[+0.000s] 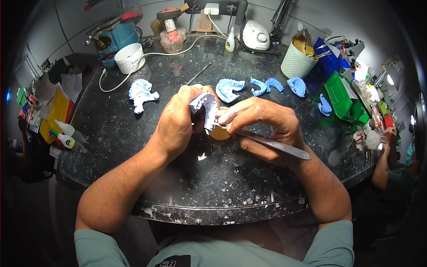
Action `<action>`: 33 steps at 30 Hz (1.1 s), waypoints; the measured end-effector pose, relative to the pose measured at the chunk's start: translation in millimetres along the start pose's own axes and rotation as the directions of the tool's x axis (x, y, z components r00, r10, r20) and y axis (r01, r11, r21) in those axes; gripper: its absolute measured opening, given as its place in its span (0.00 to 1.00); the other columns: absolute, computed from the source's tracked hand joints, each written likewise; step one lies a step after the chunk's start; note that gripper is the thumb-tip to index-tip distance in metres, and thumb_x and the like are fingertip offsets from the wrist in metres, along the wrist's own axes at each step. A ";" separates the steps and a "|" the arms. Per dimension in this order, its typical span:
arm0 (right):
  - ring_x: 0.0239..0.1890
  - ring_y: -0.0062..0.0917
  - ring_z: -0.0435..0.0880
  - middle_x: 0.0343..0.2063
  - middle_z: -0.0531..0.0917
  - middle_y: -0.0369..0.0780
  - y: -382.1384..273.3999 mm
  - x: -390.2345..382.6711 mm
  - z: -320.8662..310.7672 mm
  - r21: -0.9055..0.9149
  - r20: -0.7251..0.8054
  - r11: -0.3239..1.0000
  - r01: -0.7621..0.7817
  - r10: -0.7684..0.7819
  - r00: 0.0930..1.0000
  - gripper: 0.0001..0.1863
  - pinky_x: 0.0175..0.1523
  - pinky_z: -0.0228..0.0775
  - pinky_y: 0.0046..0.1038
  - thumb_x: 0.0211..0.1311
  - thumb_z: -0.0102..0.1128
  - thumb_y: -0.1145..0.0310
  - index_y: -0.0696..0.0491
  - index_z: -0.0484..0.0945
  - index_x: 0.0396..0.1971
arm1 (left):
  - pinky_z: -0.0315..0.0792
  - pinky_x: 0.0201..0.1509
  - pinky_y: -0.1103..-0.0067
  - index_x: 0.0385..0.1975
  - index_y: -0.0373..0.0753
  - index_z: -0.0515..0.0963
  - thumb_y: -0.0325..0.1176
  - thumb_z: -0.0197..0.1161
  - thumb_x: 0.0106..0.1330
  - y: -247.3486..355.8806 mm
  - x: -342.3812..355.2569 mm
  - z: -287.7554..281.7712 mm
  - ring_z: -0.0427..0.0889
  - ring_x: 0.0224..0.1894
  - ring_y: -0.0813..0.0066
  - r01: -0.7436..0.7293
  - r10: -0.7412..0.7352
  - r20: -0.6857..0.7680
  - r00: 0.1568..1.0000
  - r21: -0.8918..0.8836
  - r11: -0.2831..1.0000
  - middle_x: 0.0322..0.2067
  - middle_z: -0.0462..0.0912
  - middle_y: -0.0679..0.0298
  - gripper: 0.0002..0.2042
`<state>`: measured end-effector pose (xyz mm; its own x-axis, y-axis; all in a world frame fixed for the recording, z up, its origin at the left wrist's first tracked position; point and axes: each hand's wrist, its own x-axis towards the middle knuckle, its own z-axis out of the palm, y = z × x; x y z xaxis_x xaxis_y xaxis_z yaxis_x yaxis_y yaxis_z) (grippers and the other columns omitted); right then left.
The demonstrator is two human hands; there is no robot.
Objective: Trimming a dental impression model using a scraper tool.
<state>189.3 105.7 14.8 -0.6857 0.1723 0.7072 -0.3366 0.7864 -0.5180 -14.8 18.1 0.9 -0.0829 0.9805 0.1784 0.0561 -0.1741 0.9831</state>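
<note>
My left hand point(174, 116) is closed around a pale lavender dental cast point(207, 105), its horseshoe arch of teeth facing up and right. In my right hand point(269, 122) is a metal scalpel point(276, 145), its flat ridged handle pointing down to the right. The right fingertips reach the cast's right side, and the scalpel's working end is hidden there. Below the cast lies a round amber-yellow thing point(219, 133), partly covered by my hands. A thin metal tool point(199, 74) rests just behind the left hand. White scraps point(202, 156) lie under the cast.
Several blue dental casts, including one at left point(141, 94) and one behind my hands point(228, 89), lie across the black worktop point(187, 187). Behind stand a white tub point(129, 59), gas burner point(172, 38) and pale green pot point(297, 60). Green bins point(343, 99) line the right; another person's arm point(383, 167) shows beyond.
</note>
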 end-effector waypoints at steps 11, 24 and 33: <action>0.45 0.32 0.88 0.39 0.88 0.42 2.2 -0.9 -1.5 0.048 0.035 0.998 -0.045 0.044 0.998 0.13 0.54 0.79 0.31 0.47 0.69 0.84 0.56 0.83 0.35 | 0.58 0.24 0.83 0.30 0.39 0.78 0.50 0.40 0.78 -2.6 2.1 0.6 0.65 0.20 0.83 0.111 -0.113 -0.023 0.993 -0.097 0.989 0.21 0.73 0.70 0.25; 0.46 0.31 0.88 0.39 0.88 0.42 5.2 -3.3 -3.3 0.136 0.063 0.984 -0.111 0.103 0.993 0.12 0.55 0.79 0.31 0.49 0.67 0.85 0.57 0.83 0.35 | 0.55 0.24 0.85 0.30 0.45 0.79 0.54 0.45 0.73 5.3 -0.1 3.0 0.62 0.20 0.88 0.225 -0.226 -0.050 0.973 -0.033 0.974 0.19 0.70 0.77 0.22; 0.45 0.29 0.88 0.39 0.89 0.42 4.2 -2.4 -1.7 0.143 0.067 0.981 -0.130 0.121 0.990 0.12 0.55 0.79 0.31 0.51 0.67 0.85 0.57 0.84 0.36 | 0.55 0.24 0.85 0.29 0.45 0.79 0.53 0.43 0.73 4.4 0.4 3.2 0.63 0.20 0.86 0.244 -0.248 -0.063 0.967 -0.066 0.967 0.19 0.69 0.76 0.22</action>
<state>190.6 109.6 11.7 -0.7633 0.2261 0.6052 -0.3338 0.6641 -0.6690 -11.4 18.0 5.1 -0.1568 0.9852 -0.0689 -0.0320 0.0647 0.9974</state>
